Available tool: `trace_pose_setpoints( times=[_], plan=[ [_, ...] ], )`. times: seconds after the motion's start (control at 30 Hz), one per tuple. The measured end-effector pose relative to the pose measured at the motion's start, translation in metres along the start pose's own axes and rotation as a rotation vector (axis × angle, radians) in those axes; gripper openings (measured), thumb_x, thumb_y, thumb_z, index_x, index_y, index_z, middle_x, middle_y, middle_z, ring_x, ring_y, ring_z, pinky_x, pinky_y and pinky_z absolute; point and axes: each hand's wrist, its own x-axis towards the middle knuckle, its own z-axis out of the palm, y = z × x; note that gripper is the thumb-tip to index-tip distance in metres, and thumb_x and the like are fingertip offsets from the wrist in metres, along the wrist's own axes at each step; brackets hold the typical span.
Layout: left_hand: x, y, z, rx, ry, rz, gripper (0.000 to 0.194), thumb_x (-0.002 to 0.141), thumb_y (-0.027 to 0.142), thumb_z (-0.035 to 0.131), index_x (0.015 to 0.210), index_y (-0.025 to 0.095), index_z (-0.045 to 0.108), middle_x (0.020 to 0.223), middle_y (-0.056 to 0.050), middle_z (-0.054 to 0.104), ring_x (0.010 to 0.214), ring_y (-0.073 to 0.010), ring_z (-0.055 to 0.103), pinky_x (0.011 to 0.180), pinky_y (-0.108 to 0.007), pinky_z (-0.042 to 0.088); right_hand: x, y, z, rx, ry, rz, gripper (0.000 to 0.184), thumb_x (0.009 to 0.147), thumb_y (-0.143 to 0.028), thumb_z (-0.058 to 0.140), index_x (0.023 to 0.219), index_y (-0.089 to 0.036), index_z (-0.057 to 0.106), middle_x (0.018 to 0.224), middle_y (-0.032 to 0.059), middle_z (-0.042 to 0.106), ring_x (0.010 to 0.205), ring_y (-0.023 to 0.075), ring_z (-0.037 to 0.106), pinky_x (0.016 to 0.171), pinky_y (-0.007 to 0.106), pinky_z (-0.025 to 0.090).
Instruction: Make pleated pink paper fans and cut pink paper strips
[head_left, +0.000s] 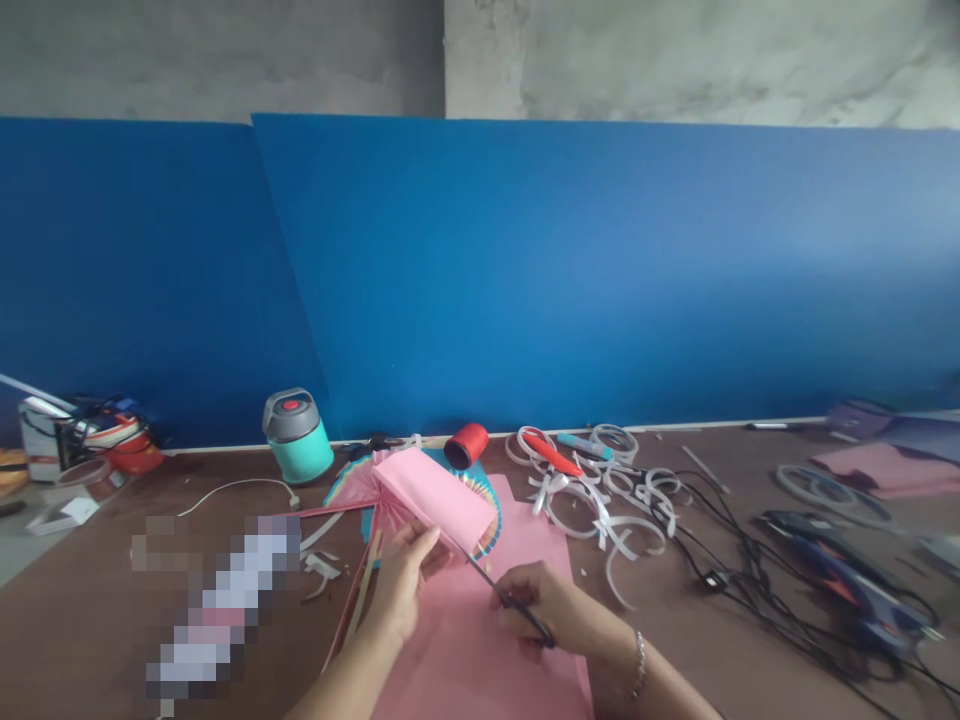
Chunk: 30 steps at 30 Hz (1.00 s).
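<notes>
My left hand (405, 578) pinches the lower edge of a pink paper piece (439, 495), thumb on top. My right hand (544, 605) grips dark-handled scissors (517, 606), whose blades point up and left to the paper's edge near my left fingertips. I cannot tell how far the blades are apart. Gathered pink pleats (390, 515) adjoin the paper's left end. Beneath both hands lies a larger pink sheet (480, 660). Behind the raised piece shows part of a round teal and cream pleated item (493, 515), mostly hidden.
A red thread spool (466, 446) and a teal bottle (301, 450) stand near the blue partition (525, 270). To the right are white strip curls (577, 505), black cables (739, 560) and a dark tool (847, 580). Thin sticks (360, 600) lie left of the sheet.
</notes>
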Motion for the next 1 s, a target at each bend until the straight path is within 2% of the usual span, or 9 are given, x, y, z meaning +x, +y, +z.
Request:
trace_pose_setpoints(
  times=[0.5,0.7,1.0],
  plan=[
    [0.0015,-0.0021,-0.0012,-0.034,-0.006,-0.008,0.026,0.058,0.032,0.079,0.072,0.017,0.063,0.066,0.002,0.068,0.061,-0.0123,0.064,0.063,-0.023,0.052,0.0013,0.0055,-0.0006,-0.023,0.028,0.005,0.03,0.064,-0.034,0.072,0.083,-0.012,0.064,0.053,-0.0039,0.055,0.041,0.0081,0.053,0.039,0.017,0.038],
    [0.0017,-0.0025,-0.0013,-0.04,-0.011,-0.007,0.027,0.059,0.032,0.079,0.074,0.016,0.064,0.068,0.0,0.069,0.062,-0.0124,0.064,0.062,-0.023,0.052,0.0025,0.0067,-0.0002,-0.041,0.038,0.007,0.024,0.066,-0.027,0.068,0.083,-0.011,0.064,0.051,-0.0037,0.055,0.04,0.0076,0.052,0.038,0.016,0.037],
    [0.0017,-0.0013,-0.0018,-0.048,-0.032,-0.015,0.026,0.061,0.031,0.079,0.076,0.016,0.064,0.071,-0.001,0.07,0.064,-0.012,0.065,0.062,-0.022,0.052,0.0029,0.0077,-0.0009,-0.061,0.035,-0.026,0.021,0.068,-0.027,0.067,0.081,-0.012,0.066,0.05,-0.0035,0.055,0.039,0.0076,0.052,0.037,0.016,0.037]
  ],
)
